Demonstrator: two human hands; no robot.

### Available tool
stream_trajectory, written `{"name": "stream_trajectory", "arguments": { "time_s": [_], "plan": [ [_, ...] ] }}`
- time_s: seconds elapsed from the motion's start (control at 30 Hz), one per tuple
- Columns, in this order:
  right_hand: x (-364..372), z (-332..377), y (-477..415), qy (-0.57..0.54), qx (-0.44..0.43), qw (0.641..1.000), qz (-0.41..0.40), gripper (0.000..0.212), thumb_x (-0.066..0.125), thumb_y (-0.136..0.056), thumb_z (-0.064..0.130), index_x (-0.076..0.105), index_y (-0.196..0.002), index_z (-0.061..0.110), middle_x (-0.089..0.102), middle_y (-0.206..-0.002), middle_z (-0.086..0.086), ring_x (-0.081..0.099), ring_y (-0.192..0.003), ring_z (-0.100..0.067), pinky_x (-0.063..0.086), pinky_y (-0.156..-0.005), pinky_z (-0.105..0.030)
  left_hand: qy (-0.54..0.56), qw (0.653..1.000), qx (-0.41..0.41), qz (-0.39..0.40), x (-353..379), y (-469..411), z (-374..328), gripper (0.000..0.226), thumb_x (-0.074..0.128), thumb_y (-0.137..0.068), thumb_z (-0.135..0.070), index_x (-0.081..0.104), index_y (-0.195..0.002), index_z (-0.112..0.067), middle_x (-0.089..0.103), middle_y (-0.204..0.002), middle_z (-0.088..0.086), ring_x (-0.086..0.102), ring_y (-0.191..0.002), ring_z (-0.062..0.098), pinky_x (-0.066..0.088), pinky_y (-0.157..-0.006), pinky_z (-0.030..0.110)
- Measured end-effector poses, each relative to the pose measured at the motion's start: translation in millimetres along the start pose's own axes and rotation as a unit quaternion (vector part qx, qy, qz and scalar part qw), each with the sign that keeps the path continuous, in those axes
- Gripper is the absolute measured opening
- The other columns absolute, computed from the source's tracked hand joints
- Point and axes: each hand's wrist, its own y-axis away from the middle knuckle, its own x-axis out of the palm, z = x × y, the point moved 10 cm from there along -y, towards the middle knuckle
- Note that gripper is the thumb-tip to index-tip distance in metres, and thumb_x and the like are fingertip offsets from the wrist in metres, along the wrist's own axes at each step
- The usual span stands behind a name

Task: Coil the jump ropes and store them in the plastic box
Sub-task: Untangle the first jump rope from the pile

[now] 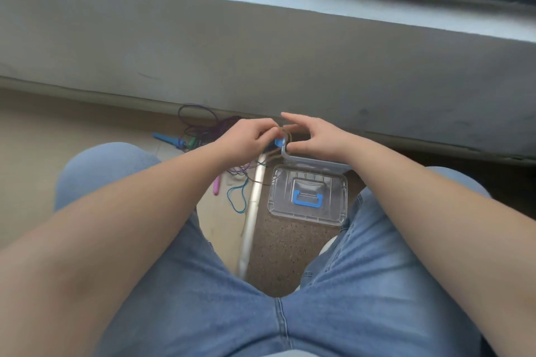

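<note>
My left hand [249,139] has its fingers curled, pinching a thin brown jump rope [288,126] above the clear plastic box [304,160]. My right hand [317,136] meets it from the right; the same cord runs in under its index finger, with the thumb curled below. The box's rim and a blue clip [280,142] show under the hands; its inside is hidden. More ropes lie loose on the floor to the left: a purple tangle [197,122] and a teal loop [237,197].
The box's clear lid [309,211] with a blue handle lies on the floor in front of the box. A white pipe [251,220] runs along its left side. Blue [165,138], green and pink [216,187] rope handles lie nearby. A grey ledge [261,61] stands beyond; my knees flank the scene.
</note>
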Motion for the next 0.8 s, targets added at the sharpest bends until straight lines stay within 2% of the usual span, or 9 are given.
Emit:
{"name": "stream_trajectory", "arguments": {
  "time_s": [0.03,0.1,0.2,0.27,0.43,0.57,0.67,0.73,0.8],
  "plan": [
    [2,7,-2,0.002,-0.013,1.0,-0.005,0.051,0.068,-0.092,0.019,0.057,-0.141,0.027,0.07,-0.125,0.002,0.065,-0.108,-0.003,0.049,-0.098,-0.027,-0.002,1.0,0.006,-0.012,-4,-2,-5,0.021,0.047,-0.101,-0.033,0.067,-0.095,-0.029,0.06,-0.069,-0.008,0.049,-0.059,0.0,0.035,-0.057,0.021],
    [-5,16,-3,0.052,-0.022,0.997,-0.049,0.021,0.059,-0.096,0.021,0.076,-0.108,0.024,0.076,-0.087,0.004,0.061,-0.068,-0.001,0.048,-0.071,-0.028,-0.018,1.0,0.008,-0.024,-11,-5,-8,0.02,0.049,-0.101,-0.035,0.068,-0.097,-0.028,0.061,-0.069,-0.011,0.051,-0.06,-0.001,0.036,-0.057,0.022],
    [-30,12,-2,0.087,0.003,0.988,-0.128,0.024,0.053,-0.099,0.023,0.076,-0.096,0.023,0.072,-0.071,0.005,0.058,-0.06,-0.008,0.044,-0.062,-0.027,-0.072,0.997,-0.009,0.024,-12,-7,0,0.023,0.049,-0.101,-0.039,0.067,-0.104,-0.025,0.063,-0.077,-0.013,0.055,-0.067,0.001,0.037,-0.056,0.024],
    [-44,2,0,0.11,0.033,0.982,-0.152,0.025,0.05,-0.1,0.022,0.074,-0.092,0.023,0.072,-0.075,0.006,0.059,-0.065,-0.008,0.044,-0.066,-0.027,-0.12,0.99,-0.03,0.07,-11,-7,13,0.027,0.046,-0.102,-0.038,0.067,-0.105,-0.022,0.062,-0.079,-0.008,0.057,-0.07,0.011,0.036,-0.056,0.029],
    [-77,-52,8,0.141,0.144,0.95,-0.239,0.029,0.046,-0.1,0.023,0.075,-0.098,0.023,0.075,-0.102,-0.004,0.064,-0.101,-0.03,0.052,-0.089,-0.037,-0.17,0.974,-0.109,0.107,-16,2,56,0.031,0.039,-0.105,-0.037,0.064,-0.102,-0.018,0.056,-0.075,-0.008,0.05,-0.067,0.01,0.033,-0.056,0.029],
    [-54,-82,10,0.221,0.236,0.938,-0.122,0.025,0.05,-0.1,0.032,0.072,-0.111,0.031,0.067,-0.125,-0.005,0.054,-0.121,-0.033,0.041,-0.103,-0.038,-0.101,0.988,-0.099,0.061,-22,3,56,0.03,0.041,-0.104,-0.038,0.066,-0.099,-0.023,0.065,-0.083,-0.002,0.055,-0.072,0.015,0.037,-0.062,0.03],
    [-29,-59,8,0.15,0.171,0.972,-0.063,0.046,0.067,-0.087,0.038,0.061,-0.132,0.031,0.059,-0.13,0.003,0.052,-0.126,-0.026,0.042,-0.104,-0.035,-0.031,0.997,-0.066,-0.013,-33,-9,33,0.029,0.045,-0.103,-0.041,0.069,-0.099,-0.026,0.066,-0.078,0.002,0.053,-0.063,0.011,0.041,-0.059,0.028],
    [-11,-23,3,0.051,0.082,0.995,-0.036,0.071,0.073,-0.087,0.031,0.042,-0.15,0.027,0.05,-0.144,0.005,0.048,-0.132,-0.017,0.039,-0.106,-0.03,0.033,0.998,-0.057,-0.011,-29,-15,24,0.03,0.047,-0.098,-0.049,0.07,-0.099,-0.031,0.071,-0.082,0.0,0.063,-0.075,0.013,0.053,-0.075,0.031],
    [-2,6,-4,-0.04,0.021,0.998,-0.037,0.075,0.072,-0.091,0.023,0.033,-0.155,0.025,0.048,-0.149,0.001,0.047,-0.133,-0.011,0.039,-0.11,-0.03,0.069,0.996,-0.055,0.006,-20,-17,19,0.031,0.047,-0.093,-0.056,0.071,-0.096,-0.036,0.073,-0.087,-0.003,0.068,-0.088,0.018,0.056,-0.086,0.038]
  ]
}}
